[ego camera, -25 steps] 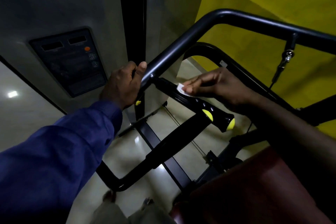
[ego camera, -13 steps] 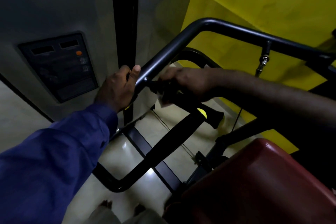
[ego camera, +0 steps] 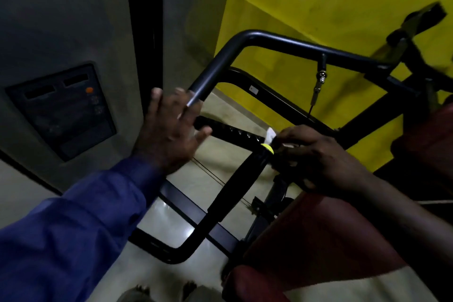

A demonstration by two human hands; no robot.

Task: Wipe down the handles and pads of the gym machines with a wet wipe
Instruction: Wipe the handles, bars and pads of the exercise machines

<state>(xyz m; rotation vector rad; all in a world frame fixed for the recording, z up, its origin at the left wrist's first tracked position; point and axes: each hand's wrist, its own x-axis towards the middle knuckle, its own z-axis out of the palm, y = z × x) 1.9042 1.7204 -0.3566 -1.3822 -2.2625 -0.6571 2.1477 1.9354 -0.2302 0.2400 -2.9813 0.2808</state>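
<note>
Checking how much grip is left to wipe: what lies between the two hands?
In the head view, only the bare black textured handle grip spans from the left hand to the wet wipe in the right hand.

Smooth black metal bar, ribbed matt grip (rubbery-looking), dark red faintly sheened pad, glossy floor

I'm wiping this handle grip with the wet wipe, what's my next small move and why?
Probably slide the wipe along the grip toward the bar. Your right hand pinches the wipe at the grip's yellow-capped end, and the ribbed stretch between it and your open left hand lies uncovered.
</note>
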